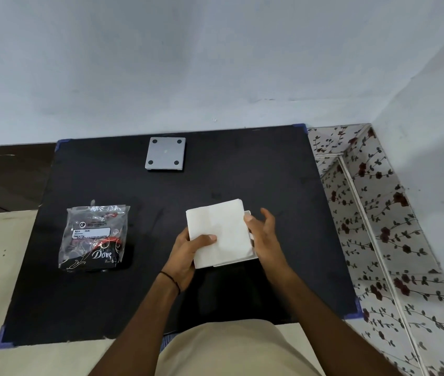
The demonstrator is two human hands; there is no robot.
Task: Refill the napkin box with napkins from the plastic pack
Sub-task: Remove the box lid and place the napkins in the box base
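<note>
A white stack of napkins (216,226) lies over the white napkin box (248,234), of which only the right and front edges show. My left hand (188,253) grips the stack at its near left corner, thumb on top. My right hand (263,234) rests against the box's right side, fingers curled and thumb touching the stack's edge. The plastic pack (94,237), clear with black and red print, lies flat to the left and looks emptied. A grey square lid with four dark dots (165,153) lies at the far middle of the mat.
Everything sits on a black mat (283,172) with blue-taped corners. A white wall runs close behind it. Flower-patterned tiles (378,226) lie to the right, and a beige surface to the left and front.
</note>
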